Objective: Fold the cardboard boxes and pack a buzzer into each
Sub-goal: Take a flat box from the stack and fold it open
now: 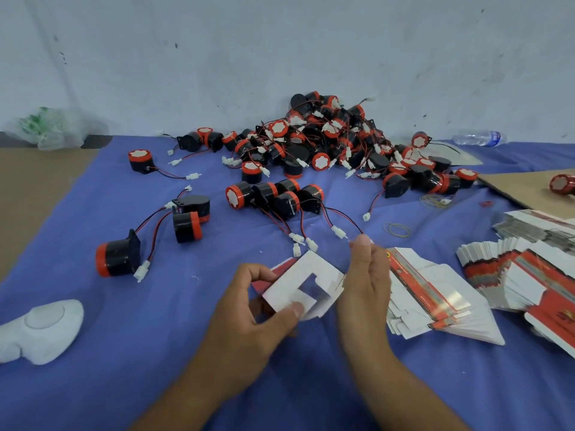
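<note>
A small white and red cardboard box (298,283), partly folded with its open end toward me, is held low over the blue cloth. My left hand (258,309) grips it, thumb on the near flap and fingers curled behind its left side. My right hand (365,281) presses flat against the box's right side with straight fingers. Black and red buzzers (326,141) with red and black wires lie piled at the back. A cluster of several buzzers (273,197) lies just beyond the box. Flat unfolded boxes (435,300) are fanned out to the right.
More stacks of flat boxes (522,275) lie at the far right beside brown cardboard (529,185). Loose buzzers (118,258) sit at left. A white foam piece (40,331) lies at lower left. Rubber bands (396,229), a plastic bottle (479,138) and a plastic bag (49,129) lie about.
</note>
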`<state>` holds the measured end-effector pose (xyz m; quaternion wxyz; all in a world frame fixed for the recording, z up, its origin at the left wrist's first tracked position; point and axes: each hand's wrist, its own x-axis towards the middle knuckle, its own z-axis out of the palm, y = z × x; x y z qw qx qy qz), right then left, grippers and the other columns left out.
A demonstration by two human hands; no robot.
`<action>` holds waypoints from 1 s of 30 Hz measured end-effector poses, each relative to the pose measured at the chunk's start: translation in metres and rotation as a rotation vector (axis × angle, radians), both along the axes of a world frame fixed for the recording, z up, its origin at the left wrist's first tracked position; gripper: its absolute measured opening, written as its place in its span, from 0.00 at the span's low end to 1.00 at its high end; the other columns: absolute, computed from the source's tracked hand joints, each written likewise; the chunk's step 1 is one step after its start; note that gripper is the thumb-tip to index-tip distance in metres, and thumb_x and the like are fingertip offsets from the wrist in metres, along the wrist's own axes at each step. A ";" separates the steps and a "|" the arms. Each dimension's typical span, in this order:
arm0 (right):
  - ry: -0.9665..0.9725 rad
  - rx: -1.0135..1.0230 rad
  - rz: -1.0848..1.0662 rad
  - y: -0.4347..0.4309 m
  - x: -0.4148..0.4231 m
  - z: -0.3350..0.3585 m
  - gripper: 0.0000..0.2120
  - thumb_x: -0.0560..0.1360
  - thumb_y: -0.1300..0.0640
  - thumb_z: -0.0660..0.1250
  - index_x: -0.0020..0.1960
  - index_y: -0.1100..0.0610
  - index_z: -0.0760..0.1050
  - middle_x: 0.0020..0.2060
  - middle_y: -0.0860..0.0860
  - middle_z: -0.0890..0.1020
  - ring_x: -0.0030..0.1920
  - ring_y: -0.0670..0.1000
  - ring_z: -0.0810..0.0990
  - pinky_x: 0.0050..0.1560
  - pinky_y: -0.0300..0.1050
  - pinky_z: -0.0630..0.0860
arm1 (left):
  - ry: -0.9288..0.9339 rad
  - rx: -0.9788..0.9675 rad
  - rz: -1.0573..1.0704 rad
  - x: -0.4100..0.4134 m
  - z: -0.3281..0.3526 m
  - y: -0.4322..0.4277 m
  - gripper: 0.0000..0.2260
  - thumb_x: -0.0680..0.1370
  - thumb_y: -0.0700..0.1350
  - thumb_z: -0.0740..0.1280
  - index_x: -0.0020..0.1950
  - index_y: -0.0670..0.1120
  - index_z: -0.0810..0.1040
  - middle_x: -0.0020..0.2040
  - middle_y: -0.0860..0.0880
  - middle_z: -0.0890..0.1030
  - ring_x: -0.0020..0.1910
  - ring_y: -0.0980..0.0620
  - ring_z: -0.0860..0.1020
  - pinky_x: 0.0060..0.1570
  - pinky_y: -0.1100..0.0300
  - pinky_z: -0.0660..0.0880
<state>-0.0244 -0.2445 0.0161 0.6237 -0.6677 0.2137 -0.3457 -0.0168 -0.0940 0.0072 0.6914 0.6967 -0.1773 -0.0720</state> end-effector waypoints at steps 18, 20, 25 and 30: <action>-0.087 0.172 1.023 0.006 -0.014 0.009 0.39 0.72 0.37 0.72 0.78 0.43 0.60 0.66 0.54 0.77 0.63 0.60 0.76 0.63 0.59 0.75 | -0.274 -0.022 0.088 -0.006 0.007 -0.002 0.29 0.72 0.49 0.69 0.69 0.68 0.65 0.66 0.56 0.74 0.62 0.52 0.77 0.56 0.48 0.78; -0.092 0.082 1.013 0.005 -0.016 0.008 0.40 0.72 0.44 0.76 0.78 0.42 0.60 0.71 0.57 0.71 0.65 0.57 0.75 0.58 0.52 0.77 | -0.215 -0.094 0.105 -0.006 0.005 -0.003 0.29 0.70 0.40 0.69 0.65 0.65 0.69 0.59 0.55 0.79 0.52 0.53 0.82 0.41 0.53 0.82; 0.024 0.111 0.937 0.019 -0.016 -0.001 0.31 0.70 0.52 0.74 0.68 0.33 0.70 0.66 0.46 0.78 0.62 0.46 0.81 0.47 0.39 0.80 | -0.171 -0.150 0.107 -0.007 0.003 -0.006 0.31 0.68 0.33 0.67 0.65 0.57 0.68 0.58 0.65 0.78 0.51 0.57 0.82 0.32 0.62 0.80; 0.011 0.133 0.939 0.009 -0.017 0.003 0.33 0.69 0.53 0.72 0.71 0.37 0.67 0.60 0.41 0.82 0.58 0.46 0.82 0.49 0.42 0.80 | -0.289 -0.007 -0.063 -0.010 0.006 0.005 0.38 0.69 0.41 0.68 0.76 0.56 0.55 0.66 0.67 0.68 0.59 0.53 0.78 0.43 0.59 0.80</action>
